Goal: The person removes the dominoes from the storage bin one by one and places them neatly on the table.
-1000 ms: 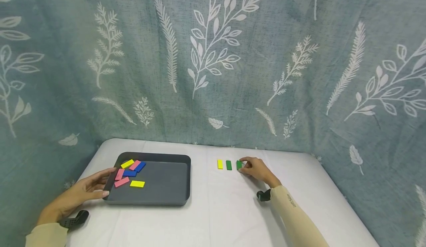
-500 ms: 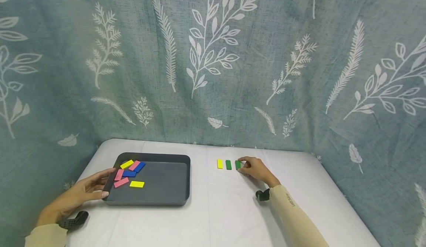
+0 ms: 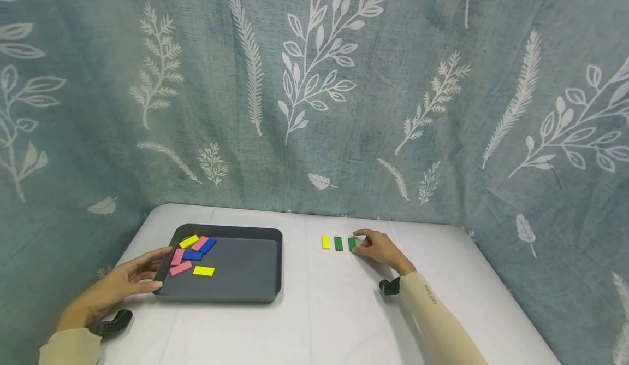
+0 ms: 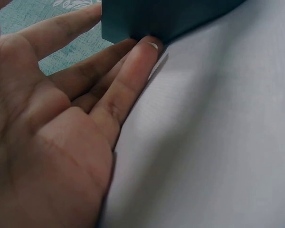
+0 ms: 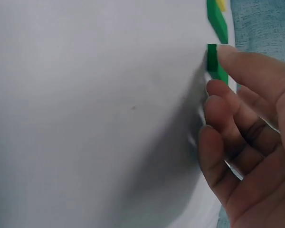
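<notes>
My right hand (image 3: 379, 246) pinches a small flat green block (image 3: 351, 244) by its two ends, thumb at the near end and index finger at the far one. In the right wrist view the thumb meets the end of this green block (image 5: 212, 58), while the other fingers curl below. Just left of it lie a second green block (image 3: 338, 243) and a yellow block (image 3: 325, 242), all standing in a row on the white cloth. At the left, my left hand (image 3: 125, 278) rests against the side of a dark grey tray (image 3: 236, 288), its fingers spread along the wall.
Several pink, blue and yellow blocks lie at the tray's left side, among them a yellow block (image 3: 203, 271), a blue block (image 3: 192, 255) and a pink block (image 3: 181, 268). A patterned green-blue curtain (image 3: 344, 152) hangs behind the white-covered table (image 3: 334, 321).
My right hand has shifted the green block slightly left, narrowing the gap to the other green one. The left hand and the tray have stayed in place.
</notes>
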The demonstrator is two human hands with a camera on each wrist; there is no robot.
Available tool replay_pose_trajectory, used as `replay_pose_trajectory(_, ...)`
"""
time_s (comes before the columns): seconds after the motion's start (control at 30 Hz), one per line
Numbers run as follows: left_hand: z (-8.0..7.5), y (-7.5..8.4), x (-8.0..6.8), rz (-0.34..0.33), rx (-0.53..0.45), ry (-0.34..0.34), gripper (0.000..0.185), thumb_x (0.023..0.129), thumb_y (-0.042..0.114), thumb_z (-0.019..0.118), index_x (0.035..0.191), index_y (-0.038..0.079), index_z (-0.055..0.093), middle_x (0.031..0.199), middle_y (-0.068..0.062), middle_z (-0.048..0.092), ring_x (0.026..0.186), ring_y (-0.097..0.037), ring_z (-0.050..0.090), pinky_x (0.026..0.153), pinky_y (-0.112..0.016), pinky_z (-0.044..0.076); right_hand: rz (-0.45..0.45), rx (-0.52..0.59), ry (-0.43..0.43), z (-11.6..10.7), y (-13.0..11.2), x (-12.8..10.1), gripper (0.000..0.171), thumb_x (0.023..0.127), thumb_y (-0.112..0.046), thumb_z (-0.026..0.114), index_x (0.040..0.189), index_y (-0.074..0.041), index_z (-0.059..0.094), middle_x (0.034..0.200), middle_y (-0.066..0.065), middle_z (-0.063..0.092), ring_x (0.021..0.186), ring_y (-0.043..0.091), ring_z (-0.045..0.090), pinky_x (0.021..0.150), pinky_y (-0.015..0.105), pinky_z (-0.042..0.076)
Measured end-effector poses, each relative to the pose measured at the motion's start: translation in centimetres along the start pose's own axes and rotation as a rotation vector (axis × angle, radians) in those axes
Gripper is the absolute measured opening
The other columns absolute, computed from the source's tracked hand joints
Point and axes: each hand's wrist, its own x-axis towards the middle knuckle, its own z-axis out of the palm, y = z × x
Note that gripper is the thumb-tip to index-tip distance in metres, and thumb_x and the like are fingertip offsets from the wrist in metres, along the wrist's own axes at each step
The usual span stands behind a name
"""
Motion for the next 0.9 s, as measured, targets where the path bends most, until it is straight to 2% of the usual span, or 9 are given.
replay_pose_trajectory(0.23, 0.0, 0.1, 0.1, 0.006, 0.009, 0.007, 0.087, 0.096, 0.022, 0.075, 0.165, 0.016, 0.022, 0.156, -0.024, 0.034, 0.133, -0.038, 0.042, 0.103, -0.056, 0.045, -0.025, 0.083, 0.036, 0.0, -2.3, 0.7, 0.048, 0.100, -0.022, 0.071, 0.143, -0.006, 0.059, 0.087, 0.013, 0.068, 0.064, 0.028, 0.059, 0.061, 0.036, 0.047)
replay_pose_trajectory(0.37, -0.1, 0.0, 0.1, 0.010, -0.004, -0.004, 0.087, 0.096, 0.020, 0.074, 0.165, 0.016, 0.021, 0.156, -0.024, 0.034, 0.133, -0.038, 0.042, 0.102, -0.052, 0.046, -0.074, 0.106, 0.032, 0.5, -4.4, 1.5, 0.045, 0.099, -0.025, 0.071, 0.141, -0.011, 0.061, 0.091, 0.016, 0.068, 0.069, 0.035, 0.061, 0.062, 0.041, 0.050)
replay_pose_trajectory(0.5, -0.1, 0.2, 0.1, 0.007, 0.008, 0.001, 0.087, 0.096, 0.021, 0.075, 0.165, 0.015, 0.021, 0.155, -0.025, 0.034, 0.133, -0.038, 0.042, 0.102, -0.055, 0.045, -0.132, 0.116, 0.009, 1.3, -6.6, 2.3, 0.042, 0.100, -0.027, 0.071, 0.140, -0.017, 0.062, 0.094, 0.018, 0.070, 0.075, 0.043, 0.064, 0.064, 0.045, 0.054)
replay_pose_trajectory(0.7, 0.0, 0.3, 0.0, -0.003, 0.014, 0.013, 0.088, 0.096, 0.023, 0.075, 0.165, 0.015, 0.022, 0.156, -0.024, 0.035, 0.134, -0.038, 0.041, 0.104, -0.058, 0.043, -0.199, 0.110, -0.030, 2.3, -9.5, 3.4, 0.042, 0.100, -0.028, 0.070, 0.141, -0.019, 0.061, 0.097, 0.019, 0.071, 0.078, 0.044, 0.065, 0.064, 0.036, 0.053)
replay_pose_trajectory(0.9, 0.1, 0.1, 0.2, 0.009, 0.009, 0.013, 0.088, 0.096, 0.021, 0.075, 0.165, 0.013, 0.021, 0.156, -0.025, 0.034, 0.133, -0.038, 0.043, 0.103, -0.054, 0.045, -0.263, 0.087, -0.040, 3.4, -11.9, 4.2, 0.041, 0.099, -0.027, 0.072, 0.138, -0.019, 0.063, 0.091, 0.009, 0.071, 0.075, 0.039, 0.066, 0.064, 0.033, 0.052)
